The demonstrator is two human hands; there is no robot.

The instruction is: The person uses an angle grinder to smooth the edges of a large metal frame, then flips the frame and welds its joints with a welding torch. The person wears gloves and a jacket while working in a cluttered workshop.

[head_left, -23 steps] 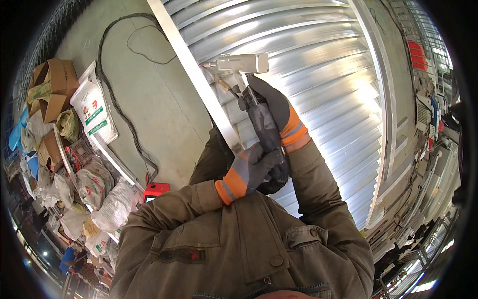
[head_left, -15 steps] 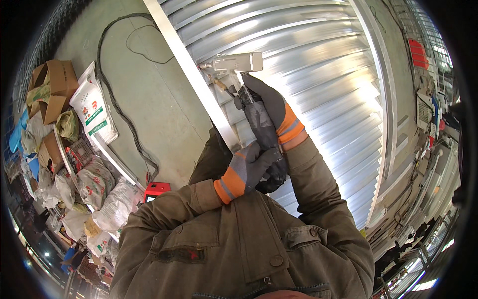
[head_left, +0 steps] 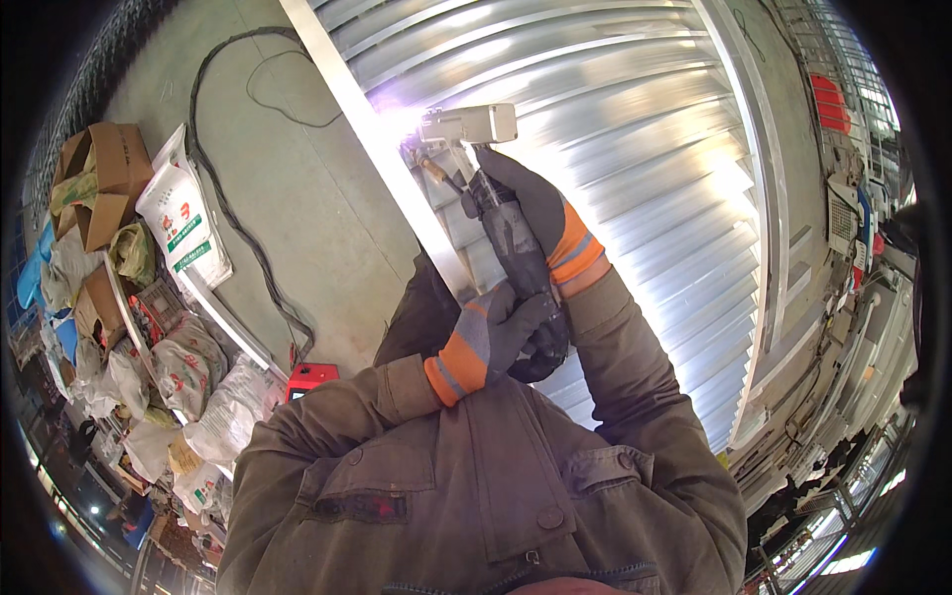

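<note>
Corrugated panel [head_left: 615, 129], 12 to 3 o'clock: sheet metal, ribbed, bright and glossy, glare along the ridges.
Frame bar [head_left: 377, 149], 11 o'clock: smooth light metal, satin sheen.
Welding torch [head_left: 511, 238], centre: dark handle wrapped in matt, wrinkled covering; pale smooth block at its head.
Left hand [head_left: 491, 337] and right hand [head_left: 540, 213]: knitted grey cloth gloves, orange cuffs, matt.
Jacket [head_left: 476, 486], 6 o'clock: coarse olive-brown cloth, matt, creased.
Floor [head_left: 288, 198], 10 o'clock: concrete, dull, slightly rough.
Cable [head_left: 223, 198]: black rubbery sheath.
Cardboard box [head_left: 99, 178], 9 o'clock: brown, matt.
Sacks [head_left: 183, 223]: white woven plastic, faint sheen.
</note>
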